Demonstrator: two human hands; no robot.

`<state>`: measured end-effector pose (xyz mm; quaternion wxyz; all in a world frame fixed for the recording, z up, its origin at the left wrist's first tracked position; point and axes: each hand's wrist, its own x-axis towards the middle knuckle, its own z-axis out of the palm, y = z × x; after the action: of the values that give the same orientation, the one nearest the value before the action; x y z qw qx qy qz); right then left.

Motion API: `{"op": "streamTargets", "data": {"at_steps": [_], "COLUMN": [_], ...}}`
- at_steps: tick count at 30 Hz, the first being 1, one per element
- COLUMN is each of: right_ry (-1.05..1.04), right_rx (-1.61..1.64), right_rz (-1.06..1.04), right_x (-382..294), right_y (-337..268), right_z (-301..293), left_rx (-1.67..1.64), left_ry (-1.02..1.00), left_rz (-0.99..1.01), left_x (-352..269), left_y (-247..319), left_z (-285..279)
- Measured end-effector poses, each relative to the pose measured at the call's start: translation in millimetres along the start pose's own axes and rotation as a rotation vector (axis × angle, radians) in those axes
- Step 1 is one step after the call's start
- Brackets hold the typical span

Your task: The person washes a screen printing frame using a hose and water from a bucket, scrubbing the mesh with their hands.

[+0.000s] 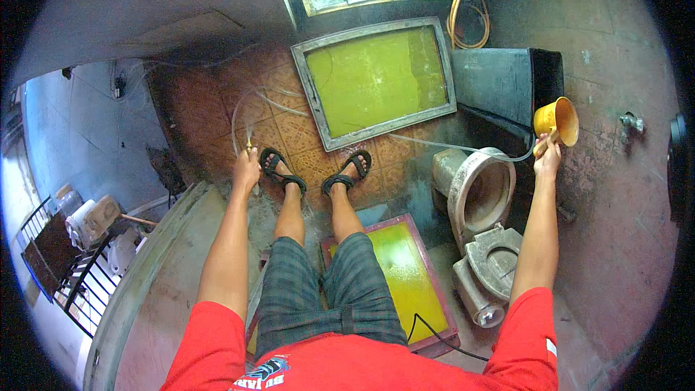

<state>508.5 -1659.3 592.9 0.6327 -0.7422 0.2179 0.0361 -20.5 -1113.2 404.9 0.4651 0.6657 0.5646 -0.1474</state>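
My left hand (pixel 247 169) is closed around a brass spray nozzle (pixel 248 144), with a fine mist coming from its tip. A transparent hose (pixel 234 119) curves over the floor beside it. Out to the right, my right hand (pixel 547 156) grips a yellow plastic dipper (pixel 547 118) by its handle, the mouth facing right; its contents cannot be made out. Ahead of my feet leans a grey-framed printing screen (pixel 374 81) with yellow-green mesh. Another screen, pink-framed with yellow mesh (pixel 404 266), is behind my legs, partly hidden by them.
A worn toilet bowl (pixel 455 190) and a loose seat or lid piece (pixel 491 260) stand at right. Behind them is a dark tank-like block (pixel 491 79). An orange hose (pixel 455 27) hangs coiled on the wall, near a tap (pixel 631 122). Patterned tiles (pixel 293 133) look wet.
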Motion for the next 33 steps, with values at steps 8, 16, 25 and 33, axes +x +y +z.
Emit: {"op": "streamTargets", "data": {"at_steps": [8, 16, 25, 33], "right_ry": [0.073, -0.530, -0.625, -0.516], "right_rx": [-0.156, -0.381, -0.740, -0.840], "right_rz": [0.089, 0.422, 0.546, 0.317], "right_x": [-43.0, -262.1, -411.9, -471.9], "right_y": [5.4, 50.4, 47.5, 44.8], "right_z": [-6.4, -18.6, -89.3, -135.8], "left_rx": [0.012, 0.036, 0.165, 0.226], "left_ry": [0.032, 0.038, 0.048, 0.135], "left_rz": [0.039, 0.037, 0.114, 0.232], "left_x": [-20.6, -54.7, -76.0, -102.0], "left_y": [40.3, 52.8, 58.1, 74.4], "left_z": [-28.8, -60.3, -115.4, -176.8]}}
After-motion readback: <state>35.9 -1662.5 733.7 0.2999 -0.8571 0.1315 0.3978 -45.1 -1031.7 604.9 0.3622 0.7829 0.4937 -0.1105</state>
